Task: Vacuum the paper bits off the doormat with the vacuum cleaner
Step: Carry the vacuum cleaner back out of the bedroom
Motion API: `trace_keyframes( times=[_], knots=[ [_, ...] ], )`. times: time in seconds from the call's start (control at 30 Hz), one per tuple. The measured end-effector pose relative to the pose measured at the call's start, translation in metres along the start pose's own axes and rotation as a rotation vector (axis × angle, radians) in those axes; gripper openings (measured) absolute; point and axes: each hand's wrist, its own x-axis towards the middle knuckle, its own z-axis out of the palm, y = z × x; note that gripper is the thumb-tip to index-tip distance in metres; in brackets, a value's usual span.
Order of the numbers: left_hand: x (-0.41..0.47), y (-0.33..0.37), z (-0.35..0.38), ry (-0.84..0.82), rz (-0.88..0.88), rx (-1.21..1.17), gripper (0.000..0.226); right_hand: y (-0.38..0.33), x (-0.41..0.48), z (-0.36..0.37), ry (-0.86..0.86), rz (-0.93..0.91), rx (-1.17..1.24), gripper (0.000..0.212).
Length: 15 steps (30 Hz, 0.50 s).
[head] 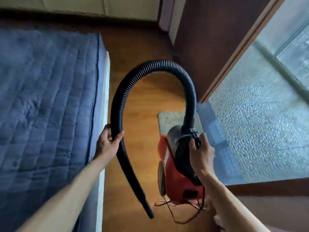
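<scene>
Entry, vacuuming not yet begun by my reading: left hand [107, 144] fingers curled round black ribbed hose [150, 67], right hand [203, 154] fingers gripping the lifted red canister vacuum cleaner [178, 174], beige pile doormat [168, 120] at its 12 o'clock, paper bits indiscernible.

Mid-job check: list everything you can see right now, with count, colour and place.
vacuum cleaner: one, red and black, held up, centre right
hose: one, black and ribbed, arching up from the vacuum cleaner and down to a free end at lower centre
doormat: one, beige, on the floor beyond the vacuum cleaner, partly hidden by it
cord: one, thin and dark, dangling under the vacuum cleaner
quilt: one, blue, left
floor: brown wood, centre strip
glass door: one, pale and textured, right
left hand: grips the hose
right hand: holds the vacuum cleaner's top
</scene>
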Motion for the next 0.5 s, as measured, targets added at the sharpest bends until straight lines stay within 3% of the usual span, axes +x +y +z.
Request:
trace_keyframes(
  times=[0.2,0.3,0.5],
  knots=[
    [0.036,0.139,-0.086,0.02,0.127,-0.002,0.025,-0.159,0.052,-0.074,0.103,-0.126,-0.036,0.014],
    [0.045,0.208,-0.13,0.058,0.199,0.002,0.019,-0.239,0.068,-0.112,0.155,-0.217,-0.025,0.011],
    [0.066,0.307,-0.185,0.094,0.267,0.034,0.024,-0.349,0.099,-0.17,0.2,-0.314,-0.011,0.02]
  ],
)
